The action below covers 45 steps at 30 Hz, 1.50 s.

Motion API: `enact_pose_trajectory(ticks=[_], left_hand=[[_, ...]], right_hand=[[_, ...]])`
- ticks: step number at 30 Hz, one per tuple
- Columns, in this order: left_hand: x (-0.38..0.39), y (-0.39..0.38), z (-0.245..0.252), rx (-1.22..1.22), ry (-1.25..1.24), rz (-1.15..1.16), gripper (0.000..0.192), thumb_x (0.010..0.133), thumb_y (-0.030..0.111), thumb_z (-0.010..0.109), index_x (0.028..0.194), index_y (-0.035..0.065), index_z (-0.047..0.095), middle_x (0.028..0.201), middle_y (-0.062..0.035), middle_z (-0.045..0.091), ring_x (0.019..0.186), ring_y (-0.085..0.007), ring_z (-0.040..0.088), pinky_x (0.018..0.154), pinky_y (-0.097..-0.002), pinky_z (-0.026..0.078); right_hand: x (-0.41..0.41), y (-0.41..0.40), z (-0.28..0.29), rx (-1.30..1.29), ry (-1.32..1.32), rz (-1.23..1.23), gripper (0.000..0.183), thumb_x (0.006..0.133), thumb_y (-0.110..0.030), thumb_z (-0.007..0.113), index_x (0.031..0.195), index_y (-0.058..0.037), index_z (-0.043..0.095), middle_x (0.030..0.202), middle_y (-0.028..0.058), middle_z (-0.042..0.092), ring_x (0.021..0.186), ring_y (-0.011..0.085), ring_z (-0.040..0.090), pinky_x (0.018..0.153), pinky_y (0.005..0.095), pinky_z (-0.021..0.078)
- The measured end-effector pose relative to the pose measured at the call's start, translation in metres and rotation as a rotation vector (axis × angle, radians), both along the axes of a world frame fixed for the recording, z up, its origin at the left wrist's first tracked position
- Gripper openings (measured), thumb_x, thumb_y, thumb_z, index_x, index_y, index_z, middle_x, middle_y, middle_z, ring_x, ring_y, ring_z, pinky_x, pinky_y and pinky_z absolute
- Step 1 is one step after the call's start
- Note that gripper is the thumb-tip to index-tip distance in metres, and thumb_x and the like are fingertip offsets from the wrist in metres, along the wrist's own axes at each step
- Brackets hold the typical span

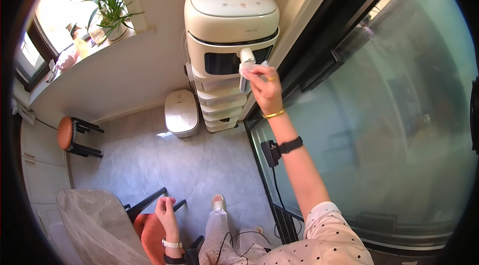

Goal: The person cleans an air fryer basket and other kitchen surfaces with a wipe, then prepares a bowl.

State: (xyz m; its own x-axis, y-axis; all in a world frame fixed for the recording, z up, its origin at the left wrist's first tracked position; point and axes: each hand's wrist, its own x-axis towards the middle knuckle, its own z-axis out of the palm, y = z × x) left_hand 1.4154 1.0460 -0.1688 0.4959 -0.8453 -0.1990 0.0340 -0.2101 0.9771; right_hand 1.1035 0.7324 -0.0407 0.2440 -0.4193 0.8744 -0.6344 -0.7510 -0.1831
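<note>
My right hand (266,91) pinches a white wipe or tissue (247,67) against the front handle (246,54) of a cream air fryer (232,29). Part of the wipe and the lower handle are hidden behind my fingers. The fryer's top panel bears printed symbols, and dark windows (220,63) flank the handle. My left hand (165,207) hangs low at my side with its fingers curled together, and nothing shows in it. It is nearest to a chair with an orange ribbed seat (150,233).
Beneath the fryer stands a white tiered drawer unit (220,106). A white lidded appliance (181,111) sits on the floor beside it. A glass sliding door (359,134) runs along my right. At left are a stool (65,133), a grey tabletop (97,224) and a windowsill plant (112,21).
</note>
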Motion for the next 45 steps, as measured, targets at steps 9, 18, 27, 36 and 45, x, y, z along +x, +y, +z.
enact_pose_trajectory(ticks=[9, 18, 27, 36, 45], left_hand=[[-0.003, -0.010, 0.019, -0.017, -0.041, -0.151, 0.015, 0.092, 0.008, 0.052, 0.079, 0.0020, 0.053, 0.076, -0.0024, 0.058, 0.073, -0.0094, 0.054, 0.071, -0.0237, 0.044], [0.001, -0.014, 0.016, 0.003, 0.051, -0.125, 0.015, 0.093, 0.010, 0.053, 0.080, 0.0018, 0.055, 0.077, -0.0031, 0.060, 0.072, -0.0091, 0.056, 0.070, -0.0232, 0.046], [0.003, -0.028, 0.010, -0.021, 0.077, -0.157, 0.014, 0.093, 0.009, 0.052, 0.081, 0.0012, 0.055, 0.077, -0.0039, 0.061, 0.073, -0.0097, 0.057, 0.070, -0.0237, 0.046], [-0.003, -0.030, 0.020, -0.022, 0.031, -0.215, 0.017, 0.093, 0.011, 0.053, 0.079, 0.0015, 0.056, 0.076, -0.0037, 0.060, 0.071, -0.0101, 0.056, 0.069, -0.0245, 0.046], [-0.033, -0.056, 0.025, -0.042, 0.090, -0.428, 0.017, 0.093, 0.011, 0.053, 0.080, 0.0005, 0.055, 0.077, -0.0034, 0.060, 0.072, -0.0093, 0.056, 0.069, -0.0230, 0.046]], right_hand=[[-0.002, 0.038, -0.114, 0.386, -0.093, -0.128, 0.023, 0.073, 0.002, 0.066, 0.093, -0.0092, 0.070, 0.082, 0.0056, 0.059, 0.077, 0.0205, 0.060, 0.066, 0.0304, 0.0509], [0.036, 0.010, -0.087, 0.842, -1.309, 0.196, 0.039, 0.090, -0.023, 0.062, 0.118, 0.0016, 0.052, 0.110, 0.0076, 0.057, 0.094, 0.0173, 0.057, 0.083, 0.0282, 0.0472], [0.021, -0.026, -0.100, 0.667, -0.429, -0.229, 0.025, 0.093, -0.022, 0.051, 0.099, 0.0025, 0.052, 0.098, 0.0205, 0.052, 0.092, 0.0391, 0.049, 0.086, 0.0442, 0.0401], [0.009, -0.007, -0.101, 0.875, -0.378, -0.175, 0.039, 0.084, -0.028, 0.066, 0.108, 0.0009, 0.058, 0.097, 0.0204, 0.063, 0.087, 0.0352, 0.061, 0.077, 0.0387, 0.0484], [-0.055, 0.204, -0.100, 1.348, -0.935, 0.107, 0.029, 0.090, -0.013, 0.060, 0.115, 0.0007, 0.053, 0.104, 0.0056, 0.062, 0.090, 0.0126, 0.060, 0.080, 0.0291, 0.0507]])
